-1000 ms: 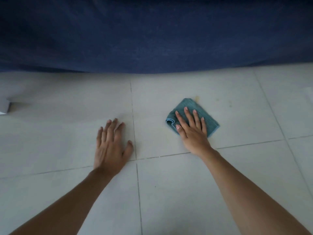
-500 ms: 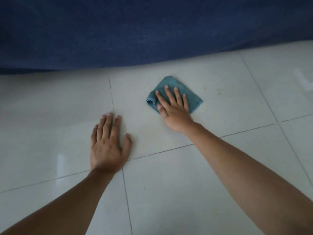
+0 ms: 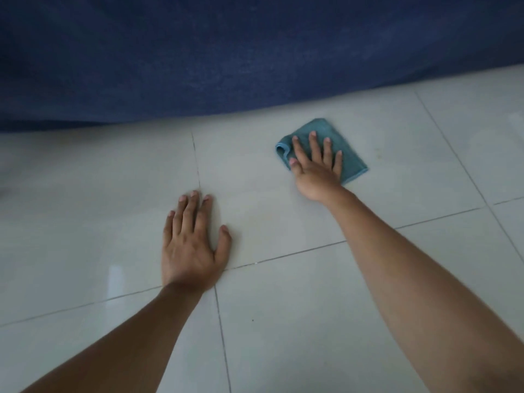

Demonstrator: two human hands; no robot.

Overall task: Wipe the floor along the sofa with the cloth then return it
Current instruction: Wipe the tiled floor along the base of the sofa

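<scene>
A folded teal cloth (image 3: 350, 158) lies flat on the pale tiled floor (image 3: 283, 321), a little in front of the dark blue sofa (image 3: 226, 52). My right hand (image 3: 314, 165) presses down on the cloth with fingers spread, covering most of its left part. My left hand (image 3: 192, 245) rests flat on the bare tiles to the left, palm down, fingers apart, holding nothing.
The sofa's lower edge runs across the whole top of the view and curves up to the right. Grey grout lines cross the tiles. Faint yellowish marks (image 3: 378, 150) sit on the floor just right of the cloth.
My right hand has slid the cloth across the tile near the sofa edge. The view has shifted, and the left hand stays planted on the floor.
</scene>
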